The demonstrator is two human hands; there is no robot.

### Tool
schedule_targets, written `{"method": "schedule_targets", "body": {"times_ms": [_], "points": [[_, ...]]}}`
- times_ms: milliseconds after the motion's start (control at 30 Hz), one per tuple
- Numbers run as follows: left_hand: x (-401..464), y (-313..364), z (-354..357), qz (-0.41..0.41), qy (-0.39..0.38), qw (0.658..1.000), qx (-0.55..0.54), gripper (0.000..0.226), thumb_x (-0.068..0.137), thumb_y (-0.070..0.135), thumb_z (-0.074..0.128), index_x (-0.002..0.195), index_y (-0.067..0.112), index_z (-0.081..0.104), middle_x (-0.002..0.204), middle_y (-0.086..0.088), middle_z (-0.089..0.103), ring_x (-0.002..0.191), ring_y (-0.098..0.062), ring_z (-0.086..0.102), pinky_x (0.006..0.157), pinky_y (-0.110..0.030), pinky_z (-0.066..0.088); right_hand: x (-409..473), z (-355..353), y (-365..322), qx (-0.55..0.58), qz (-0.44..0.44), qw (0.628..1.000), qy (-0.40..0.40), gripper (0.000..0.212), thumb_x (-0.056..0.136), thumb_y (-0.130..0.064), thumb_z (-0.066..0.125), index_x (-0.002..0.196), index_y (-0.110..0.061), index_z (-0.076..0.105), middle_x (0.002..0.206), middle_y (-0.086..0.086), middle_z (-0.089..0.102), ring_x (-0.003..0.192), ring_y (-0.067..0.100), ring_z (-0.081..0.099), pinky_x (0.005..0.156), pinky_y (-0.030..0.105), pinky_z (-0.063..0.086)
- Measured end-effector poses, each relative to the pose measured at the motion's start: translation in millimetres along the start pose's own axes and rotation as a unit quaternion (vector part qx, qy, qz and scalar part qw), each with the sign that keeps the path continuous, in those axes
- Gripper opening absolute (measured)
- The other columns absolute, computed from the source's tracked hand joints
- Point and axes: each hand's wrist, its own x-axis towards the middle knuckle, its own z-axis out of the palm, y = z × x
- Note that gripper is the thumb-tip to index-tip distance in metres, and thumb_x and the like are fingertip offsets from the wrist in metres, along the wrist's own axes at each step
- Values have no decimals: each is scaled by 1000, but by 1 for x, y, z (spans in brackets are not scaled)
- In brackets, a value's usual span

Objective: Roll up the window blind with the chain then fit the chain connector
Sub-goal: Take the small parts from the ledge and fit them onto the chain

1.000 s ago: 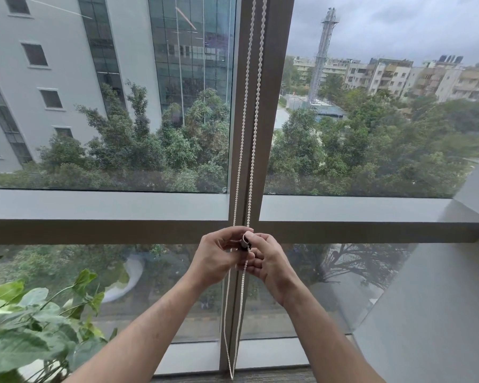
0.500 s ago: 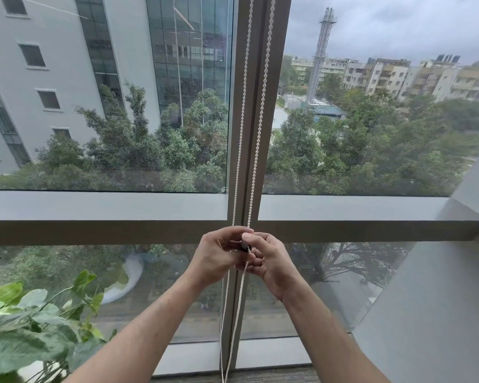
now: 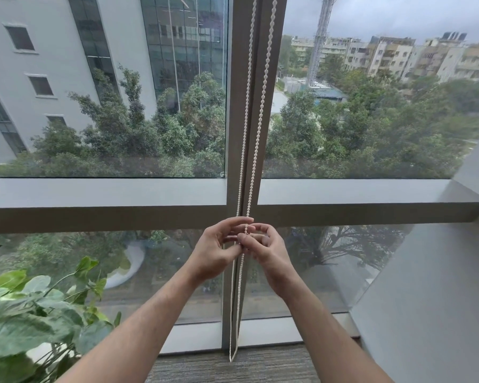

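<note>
Forearms: two bare forearms rose from the bottom edge toward the frame's centre.
Plant: a leafy plant (image 3: 36, 308) filled the lower left corner.
Left hand: the left hand (image 3: 215, 250) sat at centre, fingers curled, fingertips meeting the chain.
Right hand: the right hand (image 3: 266, 250) was just beside it, thumb and forefinger pinching the chain.
Chain connector: too small to make out between the fingers.
Chain: the white bead chain (image 3: 256, 120) hung in two strands down the window mullion (image 3: 234, 106), looping low just above the carpeted floor (image 3: 233, 369).
Outside: buildings and trees stood beyond the glass.
</note>
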Motion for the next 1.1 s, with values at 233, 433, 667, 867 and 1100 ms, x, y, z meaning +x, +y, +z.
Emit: {"method": "schedule_targets", "body": {"times_ms": [233, 433, 667, 867, 1100], "points": [[-3, 4, -1, -22, 33, 997, -67, 50, 76, -7, 57, 123, 9, 61, 100, -20, 69, 89, -21, 67, 84, -32, 55, -6, -7, 25, -58, -23, 998, 21, 59, 66, -43, 87, 114, -25, 57, 107, 13, 70, 94, 13, 70, 88, 28, 55], [-8, -11, 3, -13, 90, 996, -16, 60, 83, -10, 67, 128, 27, 58, 97, -15, 72, 89, -30, 72, 87, -38, 57, -11, -13, 48, -116, -31, 992, 31, 60, 63, -48, 88, 112, -36, 56, 107, 9, 69, 96, 17, 69, 93, 39, 57], [-18, -30, 8, 7, 158, 984, 84, 86, 82, -3, 72, 143, 43, 34, 96, -4, 72, 80, -16, 72, 81, -29, 59, -19, -13, 70, -159, -20, 986, 39, 63, 63, -48, 86, 115, -32, 55, 102, 4, 68, 97, 24, 68, 93, 42, 56], [-32, -44, 16, -10, 163, 979, 118, 105, 83, -2, 72, 151, 46, 8, 112, 5, 62, 73, -9, 73, 66, -12, 53, -24, -15, 89, -164, 5, 986, 31, 59, 68, -46, 87, 115, -33, 54, 103, 3, 67, 100, 24, 67, 93, 41, 56], [-45, -69, 21, -86, 148, 979, 115, 38, 77, 3, 79, 99, 32, 67, 81, 6, 73, 75, 0, 69, 75, -20, 54, -30, -19, 115, -160, 43, 986, 32, 61, 69, -45, 87, 117, -31, 51, 103, 3, 67, 96, 20, 67, 91, 38, 57]]}}
